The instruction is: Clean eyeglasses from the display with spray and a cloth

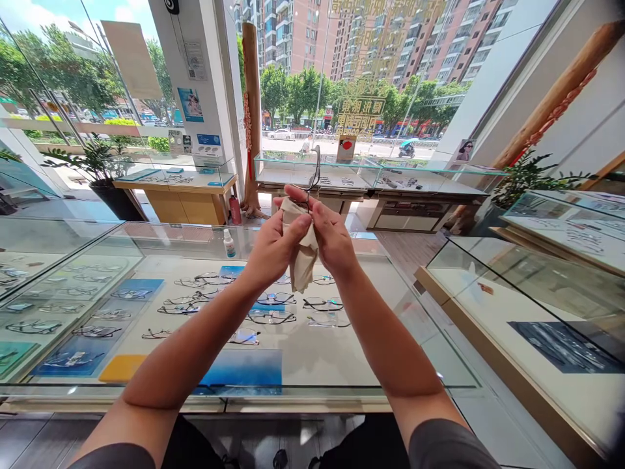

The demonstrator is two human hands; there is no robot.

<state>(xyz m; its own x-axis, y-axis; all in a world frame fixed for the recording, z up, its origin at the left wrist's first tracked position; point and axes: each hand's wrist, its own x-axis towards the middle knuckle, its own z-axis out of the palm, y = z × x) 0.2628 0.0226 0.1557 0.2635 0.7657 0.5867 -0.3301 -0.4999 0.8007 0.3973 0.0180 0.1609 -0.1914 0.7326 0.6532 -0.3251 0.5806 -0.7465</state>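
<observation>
No text, brand or number could be read with certainty. Gold characters (361,107) were found on the front window (336,58), one group set inside a rectangular outline; their wording could not be made out against the street. On the pillar (170,58), a pale notice (194,60) carried print too small to read, and any wording on the blue-toned poster (190,104) below it was likewise illegible. A small blue sign (208,140) and the label (230,249) on the white bottle (227,237) were also unreadable.
</observation>
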